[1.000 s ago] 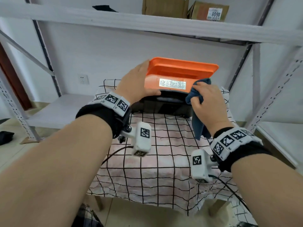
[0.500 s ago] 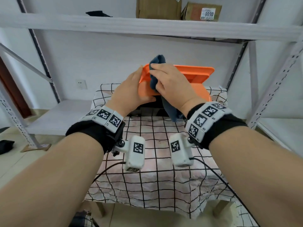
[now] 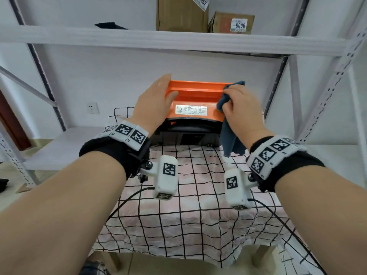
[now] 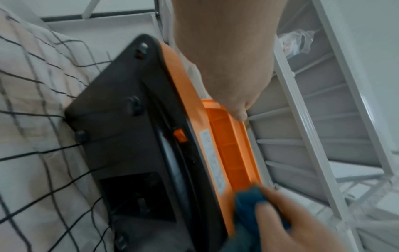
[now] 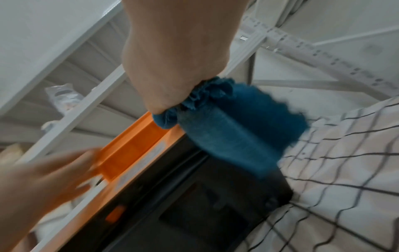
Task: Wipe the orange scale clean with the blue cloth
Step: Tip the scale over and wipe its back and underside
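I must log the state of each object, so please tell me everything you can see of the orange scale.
The scale looks like hard plastic: an orange top part and a black underside with small round feet and a recess. It is tipped up on edge on the checked cloth, underside toward the camera. A white printed label sits on the orange part. The left hand grips its left end; the right hand presses the blue cloth against its right end.
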{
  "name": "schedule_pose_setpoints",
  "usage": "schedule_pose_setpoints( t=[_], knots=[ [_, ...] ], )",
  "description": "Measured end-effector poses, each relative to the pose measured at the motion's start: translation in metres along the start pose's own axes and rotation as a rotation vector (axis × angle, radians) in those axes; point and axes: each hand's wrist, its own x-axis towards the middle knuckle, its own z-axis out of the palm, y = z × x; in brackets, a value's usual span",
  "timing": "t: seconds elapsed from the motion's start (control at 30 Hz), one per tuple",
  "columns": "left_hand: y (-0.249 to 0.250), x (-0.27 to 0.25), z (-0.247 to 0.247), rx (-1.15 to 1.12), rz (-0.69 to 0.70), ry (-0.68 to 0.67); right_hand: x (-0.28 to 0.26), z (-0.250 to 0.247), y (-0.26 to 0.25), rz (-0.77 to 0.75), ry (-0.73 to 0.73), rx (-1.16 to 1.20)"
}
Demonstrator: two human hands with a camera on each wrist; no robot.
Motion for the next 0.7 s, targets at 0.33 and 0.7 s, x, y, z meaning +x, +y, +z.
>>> schedule_pose_setpoints(
  t=[0.33, 0.7],
  knots=[
    [0.007, 0.021, -0.014, 0.127, 0.048, 0.089, 0.006, 0.014, -0.026, -0.230, -0.117, 0.098],
    [0.008, 0.016, -0.020, 0.108, 0.044, 0.068, -0.013, -0.006, 0.043, 0.720, 0.248, 0.607]
  ],
)
